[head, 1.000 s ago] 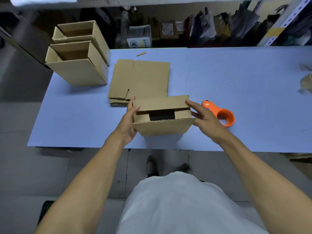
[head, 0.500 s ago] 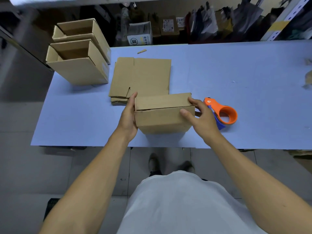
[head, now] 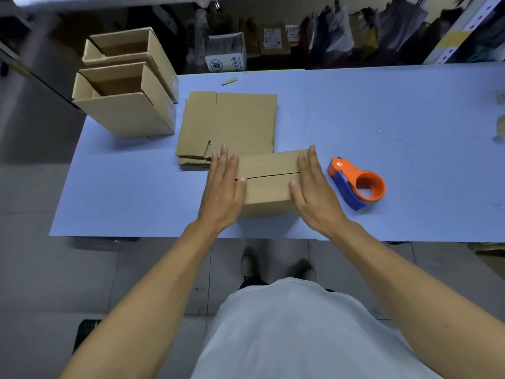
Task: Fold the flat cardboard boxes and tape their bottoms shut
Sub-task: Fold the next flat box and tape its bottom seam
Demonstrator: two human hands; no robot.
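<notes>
Since a moment ago, gone from gripping the ends to lying flat on top: left hand (head: pixel 222 187) and right hand (head: pixel 311 187), fingers straight and together, pressing down the closed flaps of the small brown cardboard box (head: pixel 269 184). Seam between the two flaps running left to right between the hands, no tape visible on it. Box standing near the front edge of the pale blue surface (head: pixel 382 110), about midway along it. Just behind and left of the box, touching it in view, a stack of flat brown cardboard blanks (head: pixel 229 124). At the rear left corner, two folded open-topped brown cardboard boxes (head: pixel 125 99), one behind the other. Right of the pressed box, near the right hand but apart from it, an orange and blue handheld tape dispenser (head: pixel 358 183). Near the rear edge, a small cardboard scrap (head: pixel 229 81).
</notes>
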